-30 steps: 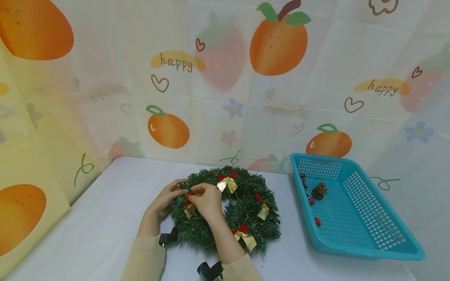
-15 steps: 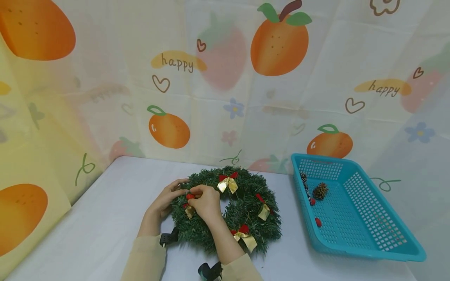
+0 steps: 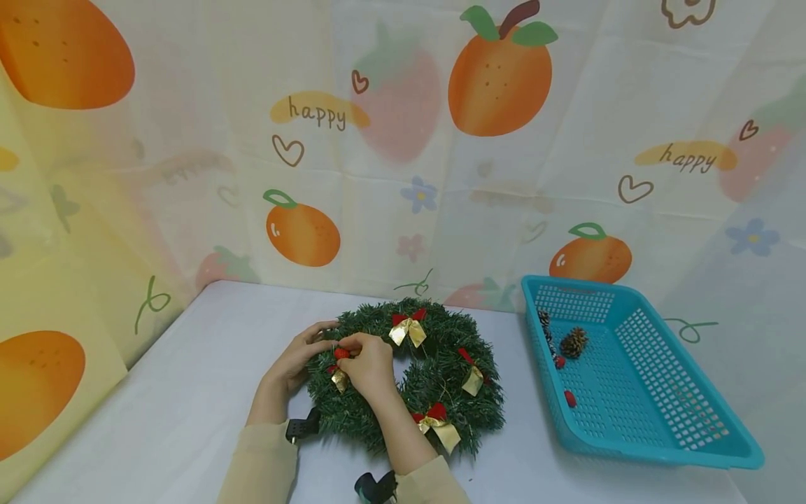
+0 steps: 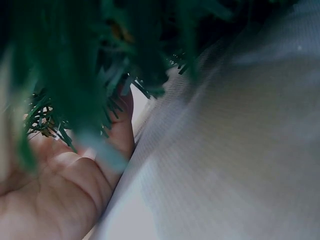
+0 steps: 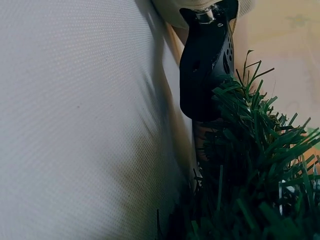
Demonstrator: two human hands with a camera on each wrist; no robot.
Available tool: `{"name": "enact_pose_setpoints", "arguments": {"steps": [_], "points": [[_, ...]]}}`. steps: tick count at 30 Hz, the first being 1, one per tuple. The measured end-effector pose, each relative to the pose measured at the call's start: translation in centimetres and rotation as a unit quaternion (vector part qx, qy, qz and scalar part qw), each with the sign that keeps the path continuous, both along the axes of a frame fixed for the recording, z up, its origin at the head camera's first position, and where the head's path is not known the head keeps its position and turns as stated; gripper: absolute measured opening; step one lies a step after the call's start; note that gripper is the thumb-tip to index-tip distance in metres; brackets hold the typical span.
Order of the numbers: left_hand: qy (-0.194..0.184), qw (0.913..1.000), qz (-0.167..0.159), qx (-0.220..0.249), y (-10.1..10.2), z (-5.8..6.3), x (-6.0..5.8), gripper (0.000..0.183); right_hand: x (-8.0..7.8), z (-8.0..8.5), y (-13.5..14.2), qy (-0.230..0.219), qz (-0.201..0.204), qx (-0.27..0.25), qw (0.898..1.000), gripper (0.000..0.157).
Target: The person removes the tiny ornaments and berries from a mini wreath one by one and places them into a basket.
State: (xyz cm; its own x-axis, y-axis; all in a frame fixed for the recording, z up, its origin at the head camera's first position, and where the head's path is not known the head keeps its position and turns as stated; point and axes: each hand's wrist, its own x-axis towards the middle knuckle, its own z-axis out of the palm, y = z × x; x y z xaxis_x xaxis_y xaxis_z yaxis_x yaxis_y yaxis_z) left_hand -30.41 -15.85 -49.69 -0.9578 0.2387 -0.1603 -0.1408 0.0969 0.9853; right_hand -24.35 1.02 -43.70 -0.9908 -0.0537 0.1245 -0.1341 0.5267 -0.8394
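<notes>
A green wreath (image 3: pixel 453 357) lies on the white tabletop, dressed with several red-and-gold bows, one of them a bow (image 3: pixel 408 330) at its far side. My left hand (image 3: pixel 296 360) grips the wreath's left edge; in the left wrist view its palm (image 4: pixel 60 195) shows beneath the green needles, fingers partly hidden. With thumb and forefinger, my right hand (image 3: pixel 371 364) pinches a small round red ornament (image 3: pixel 341 353) against the wreath's left side, just above the left bow (image 3: pixel 340 380). The right wrist view shows wreath needles (image 5: pixel 250 165) and the tabletop; my right hand is hidden there.
To the right stands a turquoise plastic basket (image 3: pixel 604 448). Inside lie a pine cone (image 3: pixel 574 342), more cones along its left wall, and red pieces, including a red ball (image 3: pixel 569 398). A patterned cloth (image 3: pixel 390 210) hangs behind the table. Black wrist cameras sit near both cuffs.
The red ornament shows more fully between my right fingertips than a second ago. Both hands and the wreath stay nearly in place.
</notes>
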Motion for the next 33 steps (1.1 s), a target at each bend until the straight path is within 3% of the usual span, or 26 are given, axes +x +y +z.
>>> {"name": "enact_pose_setpoints", "arguments": {"steps": [21, 33], "points": [[0.01, 0.9999, -0.007, 0.002, -0.1, -0.1, -0.2, 0.054, 0.2, 0.7, 0.2, 0.019, -0.012, -0.006, 1.0, 0.021], [0.008, 0.9999, -0.007, 0.005, -0.1, -0.1, -0.1, 0.053, 0.7, 1.6, 0.5, 0.021, -0.012, -0.036, 0.999, 0.022]]}}
